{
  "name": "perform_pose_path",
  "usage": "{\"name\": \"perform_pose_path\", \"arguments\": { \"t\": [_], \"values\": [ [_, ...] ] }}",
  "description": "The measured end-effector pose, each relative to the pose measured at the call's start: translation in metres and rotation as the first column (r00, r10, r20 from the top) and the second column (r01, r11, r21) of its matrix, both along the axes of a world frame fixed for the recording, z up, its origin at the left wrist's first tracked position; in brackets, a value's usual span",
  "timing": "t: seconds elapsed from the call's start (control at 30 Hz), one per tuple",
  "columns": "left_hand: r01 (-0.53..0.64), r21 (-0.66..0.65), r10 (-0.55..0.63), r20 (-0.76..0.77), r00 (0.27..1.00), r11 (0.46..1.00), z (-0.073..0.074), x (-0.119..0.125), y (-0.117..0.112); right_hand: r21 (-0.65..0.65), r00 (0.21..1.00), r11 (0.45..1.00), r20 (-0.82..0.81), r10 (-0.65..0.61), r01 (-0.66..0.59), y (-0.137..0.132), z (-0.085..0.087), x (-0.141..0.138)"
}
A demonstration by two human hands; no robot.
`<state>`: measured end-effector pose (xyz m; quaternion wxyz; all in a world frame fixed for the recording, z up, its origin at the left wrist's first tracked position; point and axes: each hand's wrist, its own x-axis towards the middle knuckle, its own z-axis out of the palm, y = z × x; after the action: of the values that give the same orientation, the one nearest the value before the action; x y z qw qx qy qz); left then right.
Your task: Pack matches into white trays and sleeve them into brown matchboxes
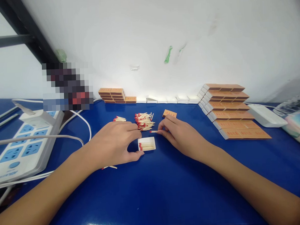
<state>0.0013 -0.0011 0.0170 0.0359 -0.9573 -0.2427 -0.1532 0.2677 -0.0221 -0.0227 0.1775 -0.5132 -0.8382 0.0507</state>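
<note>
A small white tray [149,143] of matches lies on the blue worktop [152,191] between my hands. My left hand [114,143] grips its left end between thumb and curled fingers. My right hand [180,135] pinches a single match [153,131] just above the tray. Behind it lies a match pile [143,121], and stacked matchboxes [232,114] sit to the right.

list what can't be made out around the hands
Head view:
- Left hand grip on tray: palm hides it.
- Right hand, match: tail behind fingers.
- Stray matches under left hand: partly covered.
- Sleeve print: too small.
- Pixelated patch: hides what's there.
- Items at right: cut by edge.
</note>
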Motion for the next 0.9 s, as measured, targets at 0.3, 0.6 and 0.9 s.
{"name": "perform_pose_path", "arguments": {
  "t": [0.3,0.6,0.9],
  "values": [
    [-0.005,-0.011,0.005,-0.007,1.0,1.0,0.0005,-0.0003,-0.0007,-0.011,1.0,1.0,-0.003,-0.008,0.008,-0.0008,0.0014,0.0004],
    [0.01,0.003,-0.01,0.009,1.0,1.0,-0.0003,-0.0007,0.0006,-0.007,1.0,1.0,0.014,-0.005,0.005,-0.0018,0.0009,-0.0009],
    [-0.003,-0.004,0.003,-0.022,1.0,1.0,-0.0013,-0.0016,0.0008,-0.003,1.0,1.0,0.024,0.001,-0.001,-0.0016,-0.0015,-0.0002]
  ]
}}
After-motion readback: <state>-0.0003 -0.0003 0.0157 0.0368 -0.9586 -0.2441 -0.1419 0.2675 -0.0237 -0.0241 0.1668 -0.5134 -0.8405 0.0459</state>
